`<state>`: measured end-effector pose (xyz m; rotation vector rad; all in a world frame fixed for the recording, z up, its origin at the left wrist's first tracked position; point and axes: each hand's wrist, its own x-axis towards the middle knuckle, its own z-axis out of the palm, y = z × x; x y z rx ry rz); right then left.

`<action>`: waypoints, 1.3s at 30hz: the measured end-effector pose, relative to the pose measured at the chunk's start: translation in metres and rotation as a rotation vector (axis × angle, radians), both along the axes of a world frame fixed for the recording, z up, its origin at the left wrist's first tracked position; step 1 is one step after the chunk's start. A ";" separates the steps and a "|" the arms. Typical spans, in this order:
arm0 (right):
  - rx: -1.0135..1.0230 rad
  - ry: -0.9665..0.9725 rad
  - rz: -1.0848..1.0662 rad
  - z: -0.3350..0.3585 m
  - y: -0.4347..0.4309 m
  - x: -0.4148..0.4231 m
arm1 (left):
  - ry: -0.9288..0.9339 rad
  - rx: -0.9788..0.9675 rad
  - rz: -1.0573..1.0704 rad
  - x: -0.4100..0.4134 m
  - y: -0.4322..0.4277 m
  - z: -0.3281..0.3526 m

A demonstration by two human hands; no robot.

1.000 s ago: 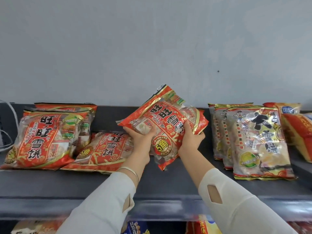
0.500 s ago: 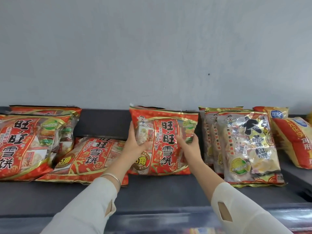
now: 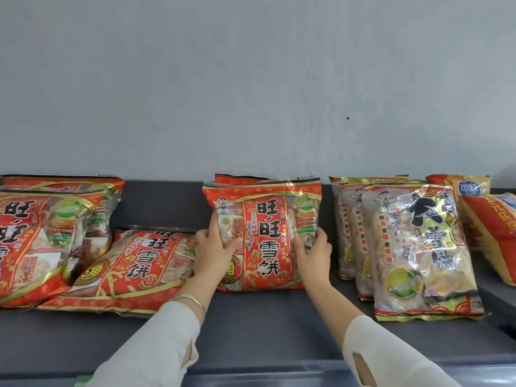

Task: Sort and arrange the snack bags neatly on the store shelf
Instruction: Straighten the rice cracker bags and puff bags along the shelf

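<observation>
**Shelf:** dark grey store shelf [image 3: 251, 325] against a plain grey wall [image 3: 251, 79]. I log the stock from left to right.

**Entry 1, far left:** leaning stack of red-and-gold bags [image 3: 33, 241], at least two deep, faces forward. Counted as arranged.

**Entry 2, just beside it:** one flat-lying red bag [image 3: 134, 263], face up, its left end against the stack. I judge this one outstanding.

**Entry 3, centre:** red-and-gold plastic snack bag [image 3: 268, 233], upright and face forward, with its bottom edge at the shelf. I cannot tell whether its weight rests there. The top of a matching rear red bag [image 3: 237, 180] shows just behind it.
- The left hand [image 3: 213, 254] grips the left edge, with the thumb across the front and the fingers wrapped behind, out of sight.
- The right hand [image 3: 314, 254] grips the right edge, fingers curled round the side.
- Both hands pinch the bag; neither is spread.

**Entry 4, right of centre:** row of clear-and-gold foil bags [image 3: 418, 247], three showing, upright and overlapped front to back. Arranged.

**Entry 5, far right:** orange-and-yellow bags [image 3: 491, 227], leaning and cut off by the frame. Count unknown.

**Status:** I judge the job past halfway, since like sits with like. Left to do:
- seat the centre bag squarely against the one behind it and let go;
- stand the flat bag up;
- check the far-right lot.
</observation>
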<state>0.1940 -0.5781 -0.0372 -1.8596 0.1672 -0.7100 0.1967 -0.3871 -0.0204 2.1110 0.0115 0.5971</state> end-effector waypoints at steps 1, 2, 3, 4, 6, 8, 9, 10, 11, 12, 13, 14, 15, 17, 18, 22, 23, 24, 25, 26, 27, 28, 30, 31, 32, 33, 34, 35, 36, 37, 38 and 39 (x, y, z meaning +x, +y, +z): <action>-0.053 0.033 -0.003 -0.002 0.002 0.001 | 0.005 -0.042 -0.024 0.001 -0.002 -0.003; -0.086 0.060 -0.002 -0.002 0.003 0.002 | 0.001 -0.068 -0.041 0.000 -0.004 -0.004; -0.099 0.076 0.001 -0.001 0.003 0.002 | -0.009 -0.085 -0.052 0.000 -0.004 -0.006; -0.110 0.084 -0.006 0.000 0.004 0.002 | -0.014 -0.103 -0.060 -0.001 -0.003 -0.006; -0.195 0.067 -0.099 0.004 0.004 0.000 | -0.009 -0.152 -0.074 -0.003 0.000 -0.004; -0.348 -0.022 -0.198 0.009 0.006 -0.007 | -0.023 -0.164 -0.066 -0.007 0.003 -0.003; -0.426 -0.089 -0.204 0.011 0.008 -0.010 | -0.035 -0.153 -0.045 -0.010 0.005 -0.002; -0.505 -0.163 -0.188 0.013 0.011 -0.011 | -0.044 -0.133 -0.017 -0.013 0.007 -0.001; -0.585 -0.233 -0.162 0.013 0.014 -0.011 | -0.056 -0.107 0.011 -0.016 0.011 0.000; -0.658 -0.304 -0.124 0.014 0.019 -0.010 | -0.062 -0.077 0.036 -0.019 0.015 0.000; -0.723 -0.380 -0.074 0.014 0.026 -0.008 | -0.067 -0.041 0.058 -0.023 0.020 0.000; -0.781 -0.460 -0.014 0.013 0.035 -0.007 | -0.066 0.008 0.083 -0.026 0.027 -0.001; -0.827 -0.535 0.052 0.013 0.045 -0.007 | -0.062 0.062 0.108 -0.029 0.034 -0.002; -0.895 -0.632 0.209 0.012 0.071 -0.009 | -0.050 0.139 0.144 -0.037 0.051 -0.006; -0.923 -0.639 0.288 0.012 0.083 -0.011 | -0.044 0.164 0.156 -0.042 0.061 -0.009; -0.972 -0.504 0.552 0.010 0.131 -0.017 | -0.014 0.278 0.249 -0.052 0.107 -0.013; -0.983 -0.461 0.589 0.010 0.141 -0.018 | -0.006 0.292 0.284 -0.053 0.118 -0.012; -0.989 -0.402 0.614 0.010 0.152 -0.018 | 0.012 0.298 0.316 -0.054 0.128 -0.012; -0.979 -0.333 0.629 0.010 0.162 -0.018 | 0.040 0.304 0.340 -0.055 0.138 -0.011; -0.951 -0.258 0.637 0.011 0.172 -0.017 | 0.074 0.321 0.359 -0.055 0.146 -0.010; -0.913 -0.181 0.640 0.011 0.182 -0.015 | 0.109 0.354 0.372 -0.055 0.155 -0.010; -0.870 -0.107 0.634 0.011 0.191 -0.013 | 0.139 0.394 0.380 -0.055 0.163 -0.010; -0.790 0.006 0.596 0.010 0.206 -0.006 | 0.170 0.433 0.377 -0.052 0.181 -0.011; -0.765 0.048 0.566 0.008 0.211 -0.003 | 0.174 0.435 0.374 -0.050 0.190 -0.011; -0.755 0.086 0.533 0.005 0.216 -0.001 | 0.177 0.437 0.369 -0.047 0.198 -0.013; -0.761 0.123 0.493 0.002 0.219 0.000 | 0.179 0.443 0.360 -0.044 0.205 -0.014; -0.766 0.161 0.448 -0.001 0.221 0.001 | 0.185 0.442 0.342 -0.041 0.211 -0.017; -0.755 0.202 0.401 -0.003 0.223 0.002 | 0.190 0.421 0.318 -0.038 0.215 -0.019; -0.712 0.253 0.353 -0.004 0.225 0.003 | 0.200 0.379 0.295 -0.036 0.219 -0.021; -0.644 0.309 0.313 -0.003 0.227 0.005 | 0.214 0.332 0.287 -0.033 0.220 -0.023; -0.566 0.365 0.283 -0.001 0.229 0.008 | 0.232 0.304 0.299 -0.031 0.220 -0.025; -0.491 0.418 0.270 0.002 0.231 0.011 | 0.257 0.312 0.323 -0.030 0.219 -0.028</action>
